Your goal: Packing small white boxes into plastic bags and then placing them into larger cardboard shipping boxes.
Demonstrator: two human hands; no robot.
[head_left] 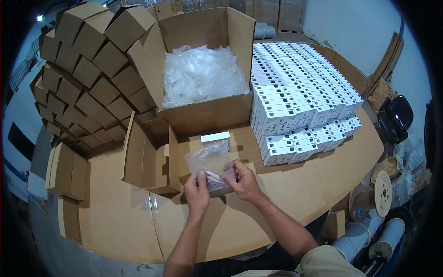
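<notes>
Between both hands, above the cardboard-covered table, is a clear plastic bag. My left hand is closed on its lower left edge, thumb on top. The fingers of my right hand pinch its right side. Whitish folded material shows near the bag's lower part; I cannot make out what it is. Just beyond the bag a small white box lies on the table, partly covered by it. To the left of my hands stands an open narrow cardboard box, its flaps raised.
A large open carton full of clear plastic bags stands behind. White boxes are stacked in rows at the right. Brown cartons pile up at the far left. Cable reels and a black chair are beyond the table's right edge.
</notes>
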